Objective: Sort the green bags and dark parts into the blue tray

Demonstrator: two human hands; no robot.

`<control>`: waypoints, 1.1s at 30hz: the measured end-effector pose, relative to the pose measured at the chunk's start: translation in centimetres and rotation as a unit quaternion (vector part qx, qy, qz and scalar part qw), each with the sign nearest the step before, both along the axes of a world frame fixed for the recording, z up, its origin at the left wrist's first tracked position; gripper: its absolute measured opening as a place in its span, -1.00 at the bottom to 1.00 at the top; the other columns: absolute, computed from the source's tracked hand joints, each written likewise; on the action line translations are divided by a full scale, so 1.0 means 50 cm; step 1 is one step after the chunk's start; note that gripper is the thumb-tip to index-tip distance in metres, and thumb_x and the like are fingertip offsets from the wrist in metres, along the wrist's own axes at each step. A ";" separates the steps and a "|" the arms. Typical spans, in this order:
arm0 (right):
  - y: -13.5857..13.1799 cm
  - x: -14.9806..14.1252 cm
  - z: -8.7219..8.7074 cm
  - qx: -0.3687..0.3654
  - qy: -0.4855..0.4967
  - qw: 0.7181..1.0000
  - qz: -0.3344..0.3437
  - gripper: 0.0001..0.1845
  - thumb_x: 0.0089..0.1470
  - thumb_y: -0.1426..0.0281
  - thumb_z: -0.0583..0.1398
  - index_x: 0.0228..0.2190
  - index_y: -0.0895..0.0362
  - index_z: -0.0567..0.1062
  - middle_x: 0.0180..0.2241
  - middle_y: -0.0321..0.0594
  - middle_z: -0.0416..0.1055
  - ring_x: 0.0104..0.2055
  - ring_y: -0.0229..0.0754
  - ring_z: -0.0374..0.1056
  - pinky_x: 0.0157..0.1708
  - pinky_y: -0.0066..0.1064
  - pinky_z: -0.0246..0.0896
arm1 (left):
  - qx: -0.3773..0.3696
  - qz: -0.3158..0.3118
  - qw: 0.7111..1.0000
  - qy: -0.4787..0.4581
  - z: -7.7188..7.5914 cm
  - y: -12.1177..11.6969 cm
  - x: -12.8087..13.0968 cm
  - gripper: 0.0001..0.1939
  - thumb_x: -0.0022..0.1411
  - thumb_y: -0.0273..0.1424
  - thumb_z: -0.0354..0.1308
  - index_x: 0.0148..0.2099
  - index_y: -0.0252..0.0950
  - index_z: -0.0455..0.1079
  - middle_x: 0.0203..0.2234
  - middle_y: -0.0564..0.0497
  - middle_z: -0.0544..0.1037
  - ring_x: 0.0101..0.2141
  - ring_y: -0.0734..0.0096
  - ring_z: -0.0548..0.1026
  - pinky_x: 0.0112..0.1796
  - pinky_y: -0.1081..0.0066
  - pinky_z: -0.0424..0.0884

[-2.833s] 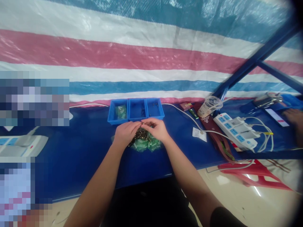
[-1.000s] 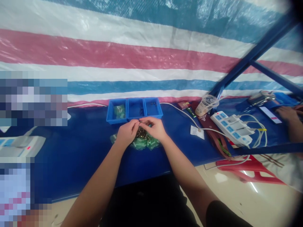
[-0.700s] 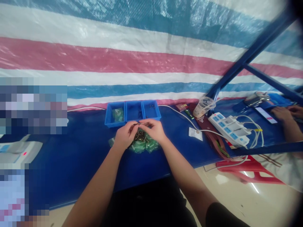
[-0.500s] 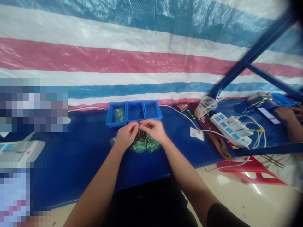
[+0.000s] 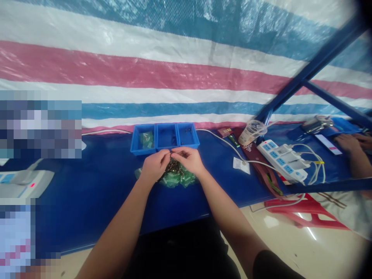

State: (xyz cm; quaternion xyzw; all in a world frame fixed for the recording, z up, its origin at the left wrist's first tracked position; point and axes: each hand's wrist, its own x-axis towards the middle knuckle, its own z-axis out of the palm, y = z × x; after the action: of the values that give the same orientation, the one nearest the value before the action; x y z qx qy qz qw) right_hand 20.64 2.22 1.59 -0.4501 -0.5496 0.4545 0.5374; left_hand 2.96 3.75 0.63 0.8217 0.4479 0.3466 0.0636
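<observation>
From my end of the head camera, I see the bare left hand (image 5: 156,164) and bare right hand (image 5: 191,159) meeting fingertip to fingertip, thumbs and forefingers pinched close together; I can't tell whether a small piece is caught between them. Just below lies the loose heap of small, shiny, brass-and-dark metal pieces (image 5: 174,166), spread on crinkled, clear green plastic wrapping (image 5: 172,180) atop the glossy deep-blue table (image 5: 116,201). I judge the work to be at an early stage: much of the heap lies unhandled. Beyond the hands, the blue plastic right-hand bin (image 5: 190,138) holds only a few tiny dark bits, the matching middle bin (image 5: 163,135) something dark along one side, and the matching left-hand bin (image 5: 135,140) a green plastic packet (image 5: 146,140). I can't make out any finished piece.
</observation>
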 end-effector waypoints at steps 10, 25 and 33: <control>0.002 0.005 -0.001 0.001 -0.007 1.000 -0.012 -0.67 -0.12 0.21 0.39 -0.29 0.13 0.61 -0.38 -0.19 0.57 -0.39 -0.23 0.46 -0.32 -0.38 0.40 | -0.021 0.013 0.999 -0.034 0.006 -0.008 0.004 -0.74 0.37 -0.24 -0.01 -0.14 -0.24 0.44 -0.43 0.05 0.58 -0.50 0.49 0.49 -0.40 0.52 0.31; 0.031 0.075 0.004 -0.036 0.067 0.987 -0.139 -0.65 0.01 0.18 0.24 -0.22 0.15 0.55 -0.28 -0.15 0.58 -0.45 -0.23 0.46 -0.50 -0.42 0.35 | -0.021 0.027 0.999 -0.034 0.002 -0.009 0.006 -0.74 0.34 -0.27 0.02 -0.17 -0.25 0.50 -0.53 0.08 0.55 -0.53 0.53 0.44 -0.41 0.53 0.28; 0.019 0.154 0.005 -0.094 -0.340 0.920 -0.173 -0.75 0.01 0.36 0.13 -0.46 0.14 0.61 -0.49 -0.23 0.54 -0.41 -0.20 0.43 -0.34 -0.46 0.26 | -0.010 0.030 0.999 -0.040 0.006 -0.011 0.007 -0.74 0.34 -0.28 0.03 -0.18 -0.26 0.50 -0.54 0.07 0.54 -0.55 0.53 0.42 -0.42 0.52 0.26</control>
State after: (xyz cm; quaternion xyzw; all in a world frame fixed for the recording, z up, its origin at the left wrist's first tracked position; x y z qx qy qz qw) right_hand 28.32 3.19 1.83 -0.7139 -0.5678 0.2235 0.3436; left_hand 3.31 3.18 0.91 0.7926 0.4731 0.3764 0.0787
